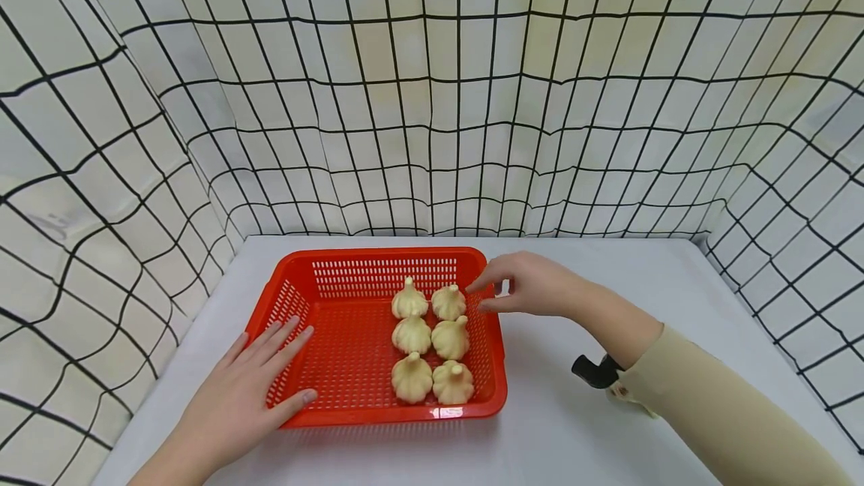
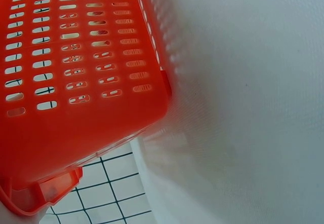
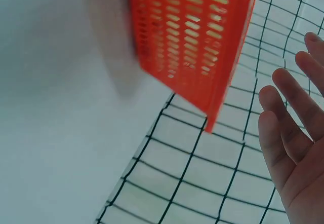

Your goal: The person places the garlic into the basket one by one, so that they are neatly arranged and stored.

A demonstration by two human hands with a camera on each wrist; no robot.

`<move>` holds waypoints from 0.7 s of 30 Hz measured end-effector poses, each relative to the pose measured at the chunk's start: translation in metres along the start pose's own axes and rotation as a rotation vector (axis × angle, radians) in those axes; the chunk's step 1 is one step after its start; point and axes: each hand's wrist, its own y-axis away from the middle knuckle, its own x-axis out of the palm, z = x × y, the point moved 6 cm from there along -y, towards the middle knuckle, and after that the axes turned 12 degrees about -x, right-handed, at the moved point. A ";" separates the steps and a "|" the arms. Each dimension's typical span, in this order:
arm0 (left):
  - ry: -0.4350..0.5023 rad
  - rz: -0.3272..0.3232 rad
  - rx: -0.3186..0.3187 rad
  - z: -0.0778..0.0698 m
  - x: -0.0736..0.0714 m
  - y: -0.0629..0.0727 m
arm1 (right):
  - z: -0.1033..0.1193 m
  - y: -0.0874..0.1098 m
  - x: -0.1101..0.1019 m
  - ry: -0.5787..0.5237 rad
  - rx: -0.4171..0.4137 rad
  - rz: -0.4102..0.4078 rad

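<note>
Six cream garlic bulbs (image 1: 413,336) in the right of a red perforated plastic basket (image 1: 351,336).
Head: left hand (image 1: 250,385), fingers straight, over the left rim; right hand (image 1: 526,283), fingers parted, by the right; both empty. Left wrist: basket's wall. Right wrist: hand beside basket.

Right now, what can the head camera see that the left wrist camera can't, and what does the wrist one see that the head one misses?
Only the head view: six whole garlic bulbs in the red basket, the right hand, its beige sleeve and a partly hidden black curved thing.

Only the left wrist view: the basket's slotted outer wall, close up from outside.

Both: the basket, the white surface under it, and the black netting.
</note>
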 end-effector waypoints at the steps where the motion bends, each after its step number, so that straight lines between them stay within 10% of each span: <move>1: -0.001 0.003 -0.002 0.000 0.000 0.000 | -0.004 0.005 0.000 -0.003 0.009 -0.004; 21: 0.000 0.018 -0.011 0.001 0.000 0.000 | -0.073 0.113 -0.007 -0.005 0.214 -0.029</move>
